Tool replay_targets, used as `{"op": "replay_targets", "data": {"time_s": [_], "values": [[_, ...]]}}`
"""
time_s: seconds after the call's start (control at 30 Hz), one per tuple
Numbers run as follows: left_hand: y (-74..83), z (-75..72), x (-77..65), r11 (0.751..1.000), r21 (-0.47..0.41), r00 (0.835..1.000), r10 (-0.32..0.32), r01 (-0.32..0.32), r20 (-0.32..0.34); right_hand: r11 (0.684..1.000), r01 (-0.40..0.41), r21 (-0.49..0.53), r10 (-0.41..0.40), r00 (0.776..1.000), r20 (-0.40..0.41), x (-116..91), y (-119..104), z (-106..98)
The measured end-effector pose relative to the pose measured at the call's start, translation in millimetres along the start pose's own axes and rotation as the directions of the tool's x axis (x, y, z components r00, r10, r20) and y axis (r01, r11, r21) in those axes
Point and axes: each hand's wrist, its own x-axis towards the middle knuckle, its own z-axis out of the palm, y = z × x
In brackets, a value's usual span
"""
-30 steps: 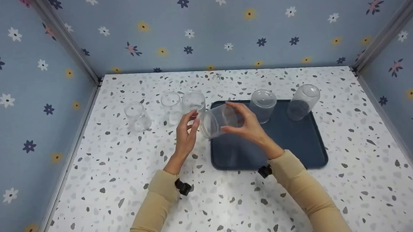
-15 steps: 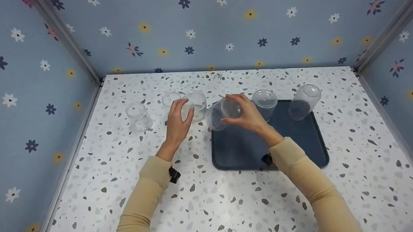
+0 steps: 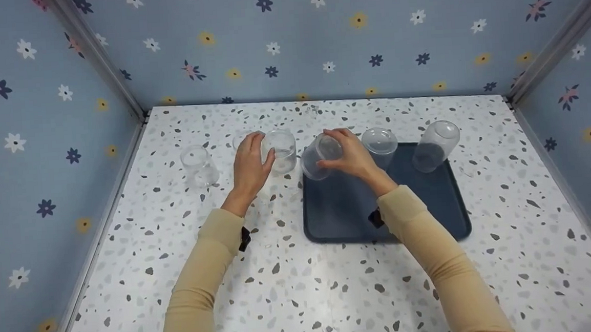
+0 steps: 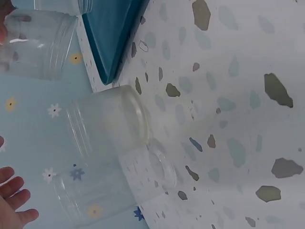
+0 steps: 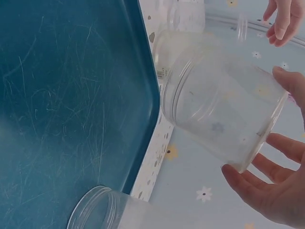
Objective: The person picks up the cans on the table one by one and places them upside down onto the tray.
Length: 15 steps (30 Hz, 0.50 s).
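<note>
My right hand (image 3: 348,155) grips a clear plastic jar (image 3: 316,162) near its base, over the tray's back left corner. In the right wrist view this jar (image 5: 228,107) is tilted, its threaded mouth downward beside the tray rim. The dark blue tray (image 3: 380,207) bears two more upturned jars, a middle one (image 3: 379,143) and a right one (image 3: 435,147). My left hand (image 3: 249,166) hovers by two upright jars, the nearer jar (image 3: 282,151) and one mostly hidden behind the fingers. In the left wrist view, the left fingers (image 4: 14,186) are apart from the jars.
Another clear jar (image 3: 199,166) stands alone on the left of the speckled table (image 3: 303,299). Flower-patterned panels (image 3: 298,47) enclose the table at the back and both sides.
My left hand has come away from the held jar and moved left, toward the standing jars. The right hand has turned the jar mouth-down and brought it to the tray's back left corner.
</note>
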Motion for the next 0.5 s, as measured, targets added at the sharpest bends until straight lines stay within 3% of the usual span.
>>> {"op": "replay_targets", "data": {"time_s": [0.2, 0.5], "values": [[-9.1, -0.6, 6.9, 0.99, 0.136, 0.998, -0.037, 0.029, 0.056, 0.997, -0.021, -0.077, 0.024, 0.999, 0.038, 8, 3, 3], [-19.5, -3.2, 14.5, 0.969, 0.236, 0.989, -0.099, 0.07, 0.113, 0.987, -0.065, -0.149, 0.077, 0.995, 0.071, 15, 11, 6]]}}
